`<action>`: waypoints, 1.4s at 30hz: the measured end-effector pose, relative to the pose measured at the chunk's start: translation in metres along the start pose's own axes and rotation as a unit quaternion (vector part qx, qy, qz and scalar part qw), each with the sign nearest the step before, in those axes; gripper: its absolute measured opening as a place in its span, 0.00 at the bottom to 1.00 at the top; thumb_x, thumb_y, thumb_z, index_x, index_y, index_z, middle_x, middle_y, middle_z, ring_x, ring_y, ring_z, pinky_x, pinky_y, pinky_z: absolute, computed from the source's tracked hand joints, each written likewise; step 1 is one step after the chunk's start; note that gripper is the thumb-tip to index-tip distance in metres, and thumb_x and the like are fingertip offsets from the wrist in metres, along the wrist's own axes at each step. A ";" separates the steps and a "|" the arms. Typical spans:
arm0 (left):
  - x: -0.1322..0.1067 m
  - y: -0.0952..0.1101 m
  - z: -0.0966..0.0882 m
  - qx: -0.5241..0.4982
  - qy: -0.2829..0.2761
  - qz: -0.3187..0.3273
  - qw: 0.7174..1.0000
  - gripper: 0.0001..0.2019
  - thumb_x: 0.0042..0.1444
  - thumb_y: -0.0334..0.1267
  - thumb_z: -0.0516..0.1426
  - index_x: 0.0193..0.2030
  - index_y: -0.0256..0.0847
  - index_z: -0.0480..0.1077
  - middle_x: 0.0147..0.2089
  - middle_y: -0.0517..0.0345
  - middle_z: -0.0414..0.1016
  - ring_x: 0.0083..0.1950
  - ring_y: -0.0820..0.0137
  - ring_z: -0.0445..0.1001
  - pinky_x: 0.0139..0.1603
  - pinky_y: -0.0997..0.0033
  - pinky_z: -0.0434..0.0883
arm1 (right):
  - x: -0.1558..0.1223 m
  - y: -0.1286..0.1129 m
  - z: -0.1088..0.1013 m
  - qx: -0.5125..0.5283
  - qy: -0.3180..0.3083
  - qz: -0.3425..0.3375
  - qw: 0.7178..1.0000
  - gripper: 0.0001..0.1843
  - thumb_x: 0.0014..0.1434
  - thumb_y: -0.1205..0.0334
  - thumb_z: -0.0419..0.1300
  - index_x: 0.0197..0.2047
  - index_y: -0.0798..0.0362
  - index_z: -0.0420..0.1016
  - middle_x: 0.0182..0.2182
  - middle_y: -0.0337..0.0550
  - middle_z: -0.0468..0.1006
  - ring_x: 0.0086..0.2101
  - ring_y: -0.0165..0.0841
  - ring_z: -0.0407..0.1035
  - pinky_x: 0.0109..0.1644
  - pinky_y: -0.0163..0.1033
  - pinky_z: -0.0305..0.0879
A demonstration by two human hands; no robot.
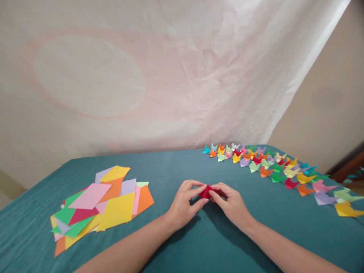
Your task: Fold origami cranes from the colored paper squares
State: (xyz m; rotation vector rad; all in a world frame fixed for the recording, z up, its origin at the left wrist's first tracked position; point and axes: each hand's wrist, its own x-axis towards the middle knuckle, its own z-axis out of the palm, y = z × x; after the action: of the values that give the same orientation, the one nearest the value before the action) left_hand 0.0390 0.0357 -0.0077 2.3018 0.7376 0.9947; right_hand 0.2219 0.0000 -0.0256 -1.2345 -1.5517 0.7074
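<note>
A small folded piece of red origami paper (207, 191) is held between my two hands, just above the middle of the table. My left hand (187, 203) pinches it from the left with thumb and fingers. From the right, my right hand (229, 201) grips its other side, the thumb lying on the near face. Fingers cover much of the paper, so its full folded shape is hidden.
Loose sheets of coloured paper (118, 210) lie in an overlapping pile on the left of the green tablecloth (170, 167). Several rows of folded paper birds (266, 171) stand along the right side. A pale cloth (170, 83) hangs behind the table.
</note>
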 end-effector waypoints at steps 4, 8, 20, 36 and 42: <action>-0.001 0.001 0.001 0.015 0.003 0.020 1.000 0.17 0.58 0.39 0.55 0.55 0.50 0.67 0.49 0.52 0.69 0.52 0.64 0.64 0.55 0.59 0.62 | 0.000 -0.004 -0.001 -0.028 0.009 -0.018 0.999 0.11 0.59 0.57 0.55 0.35 0.53 0.74 0.30 0.42 0.74 0.29 0.32 0.68 0.34 0.36 0.64; -0.002 0.000 0.001 0.027 0.010 0.035 0.999 0.17 0.57 0.38 0.55 0.54 0.50 0.67 0.48 0.52 0.70 0.51 0.64 0.65 0.54 0.59 0.62 | 0.000 -0.007 -0.002 -0.029 0.002 -0.030 0.999 0.11 0.59 0.57 0.55 0.34 0.53 0.75 0.31 0.42 0.76 0.32 0.33 0.69 0.38 0.37 0.64; -0.003 -0.002 0.004 0.007 0.028 0.017 0.999 0.13 0.55 0.39 0.57 0.48 0.47 0.72 0.44 0.52 0.72 0.47 0.64 0.67 0.50 0.61 0.64 | 0.003 -0.002 -0.003 -0.009 -0.020 -0.022 1.000 0.14 0.59 0.55 0.54 0.39 0.52 0.78 0.34 0.44 0.78 0.35 0.34 0.70 0.40 0.38 0.66; 0.000 0.001 0.002 -0.049 0.065 -0.032 0.996 0.05 0.53 0.37 0.59 0.36 0.42 0.75 0.36 0.55 0.75 0.40 0.68 0.71 0.45 0.68 0.65 | 0.000 -0.010 -0.003 -0.028 -0.038 -0.082 0.996 0.10 0.58 0.61 0.57 0.38 0.48 0.79 0.31 0.42 0.77 0.34 0.33 0.70 0.39 0.38 0.67; 0.000 0.002 0.002 -0.043 0.065 -0.040 0.996 0.05 0.54 0.38 0.59 0.33 0.42 0.75 0.34 0.55 0.76 0.38 0.68 0.72 0.43 0.68 0.66 | -0.003 -0.007 -0.002 -0.060 -0.022 -0.095 0.993 0.10 0.59 0.60 0.56 0.37 0.49 0.79 0.31 0.42 0.77 0.33 0.33 0.70 0.39 0.39 0.66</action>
State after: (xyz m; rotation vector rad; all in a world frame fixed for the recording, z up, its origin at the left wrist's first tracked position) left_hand 0.0411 0.0342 -0.0080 2.1329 0.8151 1.1246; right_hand 0.2210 -0.0049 -0.0197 -1.1451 -1.7435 0.5271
